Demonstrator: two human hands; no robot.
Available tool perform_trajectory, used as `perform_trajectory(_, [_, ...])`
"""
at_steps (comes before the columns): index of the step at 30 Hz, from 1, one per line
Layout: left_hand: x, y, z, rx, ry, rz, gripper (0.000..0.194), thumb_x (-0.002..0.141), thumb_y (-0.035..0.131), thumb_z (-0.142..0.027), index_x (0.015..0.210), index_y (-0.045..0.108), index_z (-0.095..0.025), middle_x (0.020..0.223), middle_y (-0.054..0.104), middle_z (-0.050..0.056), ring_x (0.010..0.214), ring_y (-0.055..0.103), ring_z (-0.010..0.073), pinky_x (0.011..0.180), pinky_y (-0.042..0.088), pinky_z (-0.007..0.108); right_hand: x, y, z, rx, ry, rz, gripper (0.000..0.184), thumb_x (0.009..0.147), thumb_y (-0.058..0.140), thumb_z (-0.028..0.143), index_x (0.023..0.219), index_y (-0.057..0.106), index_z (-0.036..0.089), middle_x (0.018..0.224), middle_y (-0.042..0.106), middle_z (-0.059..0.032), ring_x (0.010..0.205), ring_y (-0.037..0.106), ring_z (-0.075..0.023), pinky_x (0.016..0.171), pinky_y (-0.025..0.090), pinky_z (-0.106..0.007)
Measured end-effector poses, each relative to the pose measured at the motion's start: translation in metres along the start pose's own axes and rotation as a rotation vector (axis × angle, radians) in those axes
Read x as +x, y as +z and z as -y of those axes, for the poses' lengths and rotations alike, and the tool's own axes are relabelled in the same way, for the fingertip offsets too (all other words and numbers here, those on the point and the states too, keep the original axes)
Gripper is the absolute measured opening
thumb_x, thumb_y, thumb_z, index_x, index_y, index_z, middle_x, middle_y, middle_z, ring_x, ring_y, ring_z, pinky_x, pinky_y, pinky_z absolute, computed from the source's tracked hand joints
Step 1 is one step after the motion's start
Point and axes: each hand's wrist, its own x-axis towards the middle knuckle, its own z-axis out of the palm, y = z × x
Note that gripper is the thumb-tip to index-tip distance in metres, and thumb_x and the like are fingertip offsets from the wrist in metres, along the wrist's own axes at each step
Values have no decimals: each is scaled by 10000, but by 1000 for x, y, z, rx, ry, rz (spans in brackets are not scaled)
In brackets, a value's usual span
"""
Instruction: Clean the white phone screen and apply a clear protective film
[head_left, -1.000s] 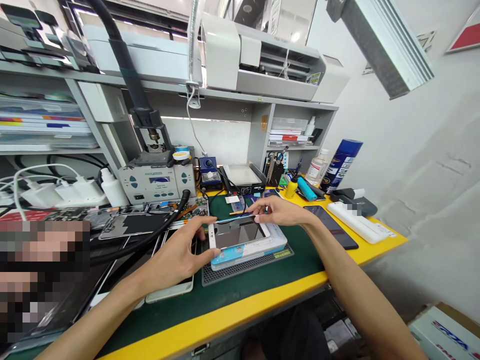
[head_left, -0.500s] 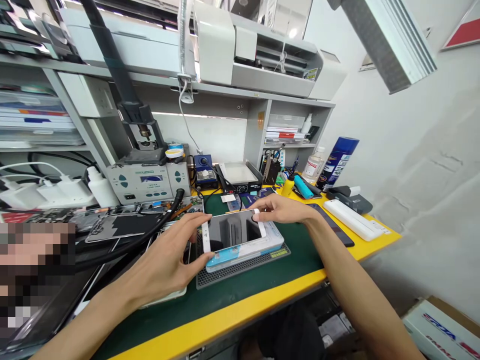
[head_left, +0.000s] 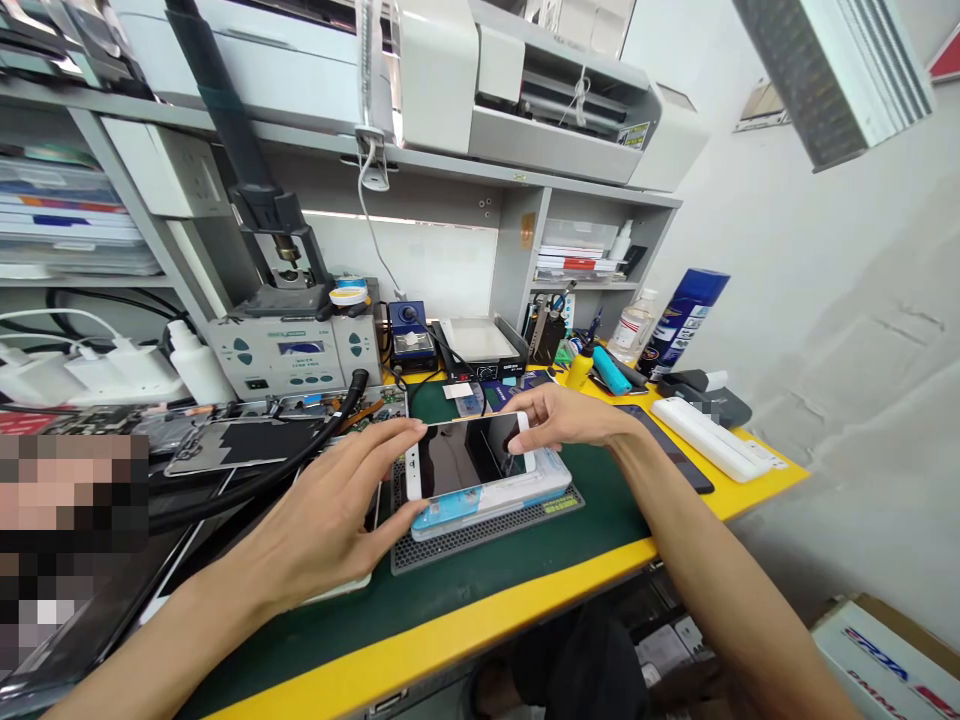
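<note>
The place looks like a phone repair workshop. A white-framed phone [head_left: 465, 458] is between the person's left hand [head_left: 337, 500] and right hand [head_left: 559, 415], over a green work mat [head_left: 487, 570]. Past the left hand stands a grey bench station [head_left: 289, 365] with buttons and a small display; bare circuit boards [head_left: 90, 422] lie farther left. Beyond the right hand are a packed tool holder [head_left: 549, 336], a yellow bottle [head_left: 580, 370] and a blue spray can [head_left: 686, 322].

My left hand [head_left: 330, 515] and right hand [head_left: 562, 415] are bare, with slender fingers [head_left: 379, 440], and my left forearm [head_left: 202, 622] and right forearm [head_left: 709, 540] are bare too. Below, I wear dark, nearly black cloth [head_left: 600, 655], its cut lost in shadow.
</note>
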Motion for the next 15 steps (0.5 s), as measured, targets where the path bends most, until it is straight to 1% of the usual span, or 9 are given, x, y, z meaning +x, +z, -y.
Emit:
perform_trajectory(2, [0, 1, 0, 9, 18, -12, 633, 913, 600, -339, 1462, 323, -186, 1407, 516, 154, 1272, 517, 272, 1023, 482, 396, 1, 0, -2, 34, 8, 7, 446, 693, 829, 418, 1039, 718, 160, 618, 589, 54, 422, 381, -48, 382, 298, -181])
perform_trajectory(4, [-1, 1, 1, 12, 27, -14, 638, 914, 601, -326, 1467, 315, -187, 1414, 511, 156, 1290, 503, 275, 1027, 483, 401, 2, 0, -3, 59, 13, 13, 429, 687, 837, 403, 1015, 714, 156, 619, 602, 53, 395, 378, -39, 361, 304, -173])
perform_trajectory(9, [-1, 2, 0, 19, 32, -20, 624, 919, 595, -302, 1465, 310, -194, 1432, 496, 162, 1299, 499, 278, 1039, 477, 428, 3, 2, -4, 126, 11, 27, 404, 676, 853, 354, 989, 712, 143, 643, 666, 32, 369, 463, -48, 363, 396, -173])
perform_trajectory(15, [-1, 1, -1, 30, 40, -41, 646, 913, 606, -297, 1472, 300, -186, 1418, 512, 171, 1298, 504, 286, 1044, 472, 434, 4, 5, -2, 218, 35, 15, 345, 653, 865, 323, 898, 717, 130, 604, 666, 32, 387, 532, -70, 363, 430, -170])
